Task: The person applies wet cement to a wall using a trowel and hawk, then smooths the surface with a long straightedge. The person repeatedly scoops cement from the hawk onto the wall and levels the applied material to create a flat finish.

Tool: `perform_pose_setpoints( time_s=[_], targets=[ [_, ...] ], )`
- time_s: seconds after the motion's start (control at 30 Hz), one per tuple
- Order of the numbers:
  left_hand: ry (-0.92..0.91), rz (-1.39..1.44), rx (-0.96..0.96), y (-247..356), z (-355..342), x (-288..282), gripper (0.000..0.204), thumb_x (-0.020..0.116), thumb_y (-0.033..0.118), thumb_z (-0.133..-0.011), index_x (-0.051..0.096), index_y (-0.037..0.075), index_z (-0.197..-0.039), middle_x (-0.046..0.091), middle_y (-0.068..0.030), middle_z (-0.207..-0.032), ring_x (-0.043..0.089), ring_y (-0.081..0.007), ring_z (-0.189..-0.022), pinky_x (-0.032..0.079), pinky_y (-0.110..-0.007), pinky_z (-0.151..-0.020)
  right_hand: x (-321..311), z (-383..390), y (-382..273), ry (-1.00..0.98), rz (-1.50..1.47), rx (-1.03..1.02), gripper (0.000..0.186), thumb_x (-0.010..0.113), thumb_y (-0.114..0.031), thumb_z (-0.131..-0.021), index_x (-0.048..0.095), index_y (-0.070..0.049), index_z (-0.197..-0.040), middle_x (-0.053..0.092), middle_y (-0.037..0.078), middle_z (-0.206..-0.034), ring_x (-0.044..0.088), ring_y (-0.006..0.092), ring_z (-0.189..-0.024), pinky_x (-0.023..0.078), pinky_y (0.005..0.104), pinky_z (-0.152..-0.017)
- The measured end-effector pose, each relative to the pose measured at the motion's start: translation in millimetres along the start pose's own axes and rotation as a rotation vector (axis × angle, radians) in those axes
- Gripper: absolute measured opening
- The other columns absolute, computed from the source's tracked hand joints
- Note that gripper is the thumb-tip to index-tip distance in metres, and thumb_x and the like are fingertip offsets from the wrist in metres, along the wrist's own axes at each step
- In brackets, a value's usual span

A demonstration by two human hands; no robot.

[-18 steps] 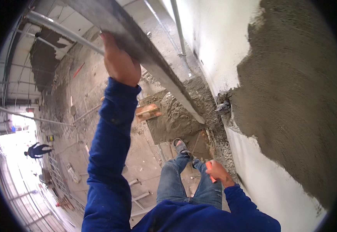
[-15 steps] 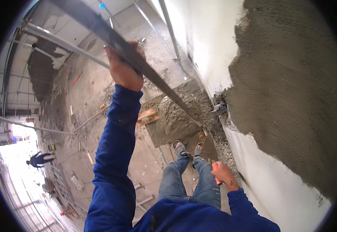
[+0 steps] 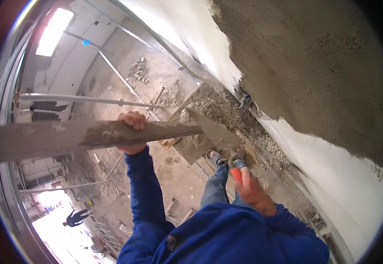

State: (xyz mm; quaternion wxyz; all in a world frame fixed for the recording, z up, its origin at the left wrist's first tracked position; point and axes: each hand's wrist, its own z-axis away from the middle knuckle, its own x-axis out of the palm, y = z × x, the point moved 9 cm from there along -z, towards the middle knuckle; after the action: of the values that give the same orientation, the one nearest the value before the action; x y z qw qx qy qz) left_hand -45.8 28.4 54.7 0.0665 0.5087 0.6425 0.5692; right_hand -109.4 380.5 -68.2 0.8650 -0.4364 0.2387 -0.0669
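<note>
My left hand grips a long, mortar-smeared straightedge bar, which now lies across the view from the left. In my right hand is an orange-handled trowel; its blurred, mortar-covered blade is at the bar's far end, apparently touching it. Beneath them a board with wet mortar lies on the floor just beyond my sandalled feet. To my right, the white wall carries a broad patch of wet grey plaster.
Scaffold poles cross the space ahead and left. Rubble lies on the floor. A small wooden piece sits beside the mortar board. A person in dark clothes is at the bright far left.
My left hand has come lower and the bar has swung from steeply diagonal to nearly level. My right hand has raised the trowel toward the bar's end. The view has shifted.
</note>
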Motion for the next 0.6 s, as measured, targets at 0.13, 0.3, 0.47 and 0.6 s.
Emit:
perform_pose_setpoints(
  time_s=[0.13, 0.3, 0.47, 0.6],
  targets=[
    [-0.002, -0.094, 0.014, 4.4, 1.4, -2.4, 0.034, 0.043, 0.040, -0.086, 0.047, 0.008, -0.076, 0.044, -0.0017, -0.064, 0.042, -0.0144, -0.060, 0.034, -0.029, -0.062, 48.0, 9.3, -21.5, -0.045, -0.098, -0.133, 0.029, 0.054, -0.018, -0.085, 0.043, 0.000, -0.105, 0.060, 0.028, -0.081, 0.060, 0.0453, -0.075, 0.049, 0.0517, -0.061],
    [-0.043, -0.146, 0.000, 10.2, 3.7, 9.6, 0.027, 0.045, 0.034, -0.087, 0.049, 0.010, -0.075, 0.046, -0.0006, -0.064, 0.043, -0.0130, -0.060, 0.034, -0.030, -0.064, 116.1, -18.8, 12.6, -0.012, -0.073, -0.164, 0.025, 0.051, -0.019, -0.090, 0.040, 0.002, -0.099, 0.057, 0.027, -0.071, 0.059, 0.0435, -0.061, 0.045, 0.0500, -0.047],
    [-0.019, -0.145, -0.063, 17.7, 12.9, -19.6, 0.023, 0.045, 0.030, -0.088, 0.046, 0.011, -0.075, 0.045, -0.0003, -0.063, 0.043, -0.0133, -0.059, 0.035, -0.031, -0.066, 171.3, -92.3, 110.5, 0.140, 0.035, -0.050, 0.026, 0.048, -0.020, -0.093, 0.040, 0.004, -0.100, 0.054, 0.021, -0.054, 0.058, 0.0397, -0.052, 0.042, 0.0475, -0.041],
    [-0.050, -0.140, -0.078, 23.1, 11.2, -29.4, 0.024, 0.043, 0.030, -0.090, 0.045, 0.011, -0.074, 0.047, -0.0017, -0.065, 0.044, -0.0138, -0.059, 0.035, -0.033, -0.067, 195.1, -154.0, 176.2, 0.043, 0.040, 0.096, 0.037, 0.049, -0.019, -0.089, 0.040, 0.012, -0.108, 0.059, 0.025, -0.070, 0.061, 0.0403, -0.063, 0.044, 0.0469, -0.043]
  ],
)
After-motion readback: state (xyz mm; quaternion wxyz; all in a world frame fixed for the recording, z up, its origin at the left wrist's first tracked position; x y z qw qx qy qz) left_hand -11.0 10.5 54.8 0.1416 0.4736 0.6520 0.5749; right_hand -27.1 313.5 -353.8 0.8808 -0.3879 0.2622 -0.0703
